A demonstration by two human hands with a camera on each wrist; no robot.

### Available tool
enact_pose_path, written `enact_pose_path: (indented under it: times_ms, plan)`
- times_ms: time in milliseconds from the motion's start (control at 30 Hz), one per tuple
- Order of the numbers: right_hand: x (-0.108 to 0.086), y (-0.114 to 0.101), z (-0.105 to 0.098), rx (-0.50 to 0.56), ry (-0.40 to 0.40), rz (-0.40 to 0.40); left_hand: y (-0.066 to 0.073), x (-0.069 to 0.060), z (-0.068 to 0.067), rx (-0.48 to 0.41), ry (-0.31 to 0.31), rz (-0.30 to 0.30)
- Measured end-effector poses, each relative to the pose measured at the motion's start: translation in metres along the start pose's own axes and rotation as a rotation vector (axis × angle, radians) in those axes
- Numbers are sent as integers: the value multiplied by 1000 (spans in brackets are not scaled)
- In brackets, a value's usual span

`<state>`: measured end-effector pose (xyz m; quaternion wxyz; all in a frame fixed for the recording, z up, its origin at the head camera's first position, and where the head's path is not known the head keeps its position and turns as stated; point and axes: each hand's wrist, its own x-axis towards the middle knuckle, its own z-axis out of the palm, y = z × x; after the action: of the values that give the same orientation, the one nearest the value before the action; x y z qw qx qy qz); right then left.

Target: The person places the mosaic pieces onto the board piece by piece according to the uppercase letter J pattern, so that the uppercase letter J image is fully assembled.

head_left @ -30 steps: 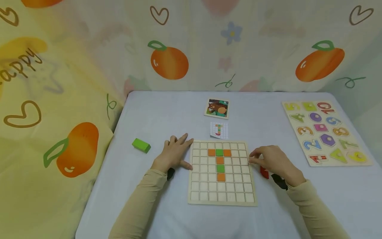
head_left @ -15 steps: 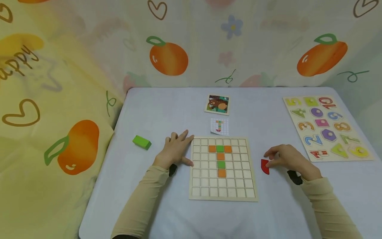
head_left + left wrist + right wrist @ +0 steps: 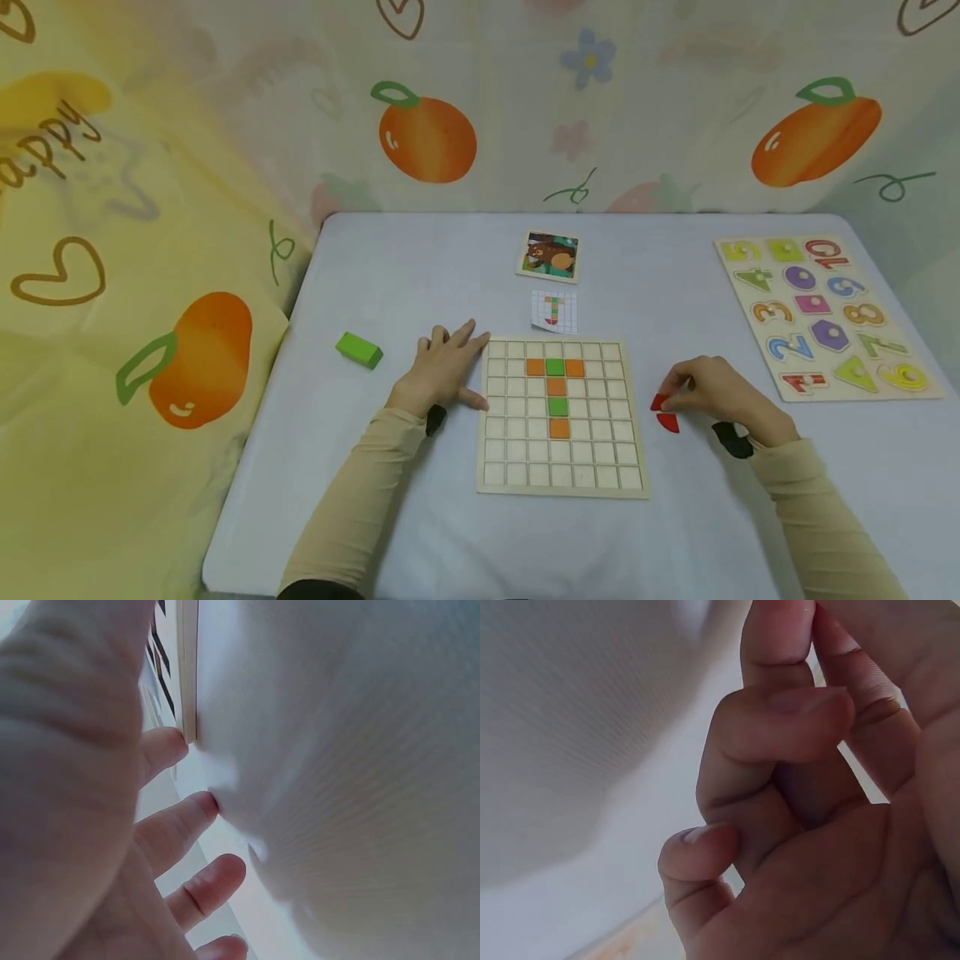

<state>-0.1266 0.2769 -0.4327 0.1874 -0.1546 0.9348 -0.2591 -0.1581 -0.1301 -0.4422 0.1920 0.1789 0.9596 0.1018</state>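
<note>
A square wooden grid board (image 3: 517, 458) lies in front of me, with orange tiles (image 3: 558, 428) and green tiles (image 3: 557, 407) set in a T shape. My left hand (image 3: 438, 375) is spread at the board's left side, thumb and index fingertip touching its edge. Right of the board, my right hand (image 3: 708, 390) pinches a red piece (image 3: 657, 402) between thumb and index finger. Just below it a red quarter-circle piece (image 3: 667, 423) lies on the cloth. In the right wrist view the other fingers (image 3: 742, 735) are curled, and the red piece is out of sight.
Behind the board lie a small printed pattern card (image 3: 566, 312) and a bear picture puzzle (image 3: 551, 256). A green block (image 3: 359, 350) is on the left. The number puzzle board (image 3: 765, 367) lies at the right on the white-covered table (image 3: 420, 267).
My right hand has moved right, from the board's edge to the red pieces, and now pinches one, apart from the other. The left hand has stayed at the board's edge.
</note>
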Motion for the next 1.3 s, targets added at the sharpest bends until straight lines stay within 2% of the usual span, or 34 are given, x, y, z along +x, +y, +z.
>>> enact_pose_path:
  times_ms: [167,300,500,633,767,900,1067,1300]
  plan:
    - [2,-6,-3,-4,73,-36,1,1,-2,-9,4,3]
    - [5,-18,8,45,86,-53,1,1,-1,-4,-3,-5]
    - [14,-48,31,93,49,-142,-2,-1,1,-4,-9,2]
    - [21,-72,41,107,-21,-222,-3,-1,0,2,-3,10]
    - [23,-91,51,65,-109,-281,-3,-2,0,9,-7,18]
    - [23,-103,60,-6,-130,-313,-2,-1,0,9,-14,19]
    - [20,-111,69,-87,-81,-307,-2,-1,0,6,-12,16]
    - [14,-117,80,-225,57,-342,-4,-2,1,2,-11,17]
